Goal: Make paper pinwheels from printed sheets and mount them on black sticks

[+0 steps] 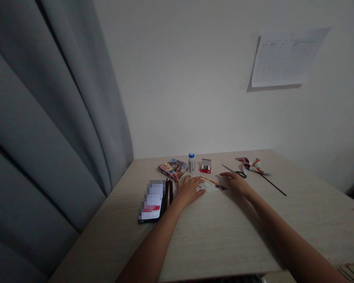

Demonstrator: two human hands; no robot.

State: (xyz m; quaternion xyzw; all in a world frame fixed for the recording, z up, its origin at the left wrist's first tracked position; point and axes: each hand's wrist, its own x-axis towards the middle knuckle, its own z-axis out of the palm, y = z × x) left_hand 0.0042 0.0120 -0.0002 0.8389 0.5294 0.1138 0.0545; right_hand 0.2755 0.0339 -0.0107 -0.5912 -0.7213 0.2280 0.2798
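Note:
A white paper piece with a colourful printed edge lies flat on the pale wooden table. Spread fingers of my left hand rest on its left part and cover some of it. Just past its right end is my right hand, fingers stretched out to the left and holding nothing I can see. Right behind that hand lie scissors with black handles. A paper pinwheel on a dark stick is farther right.
Behind my left hand are colourful printed booklets, a blue-capped bottle and a small open red box. A phone and dark sticks lie at left. A grey curtain borders the table; a printed sheet hangs on the wall.

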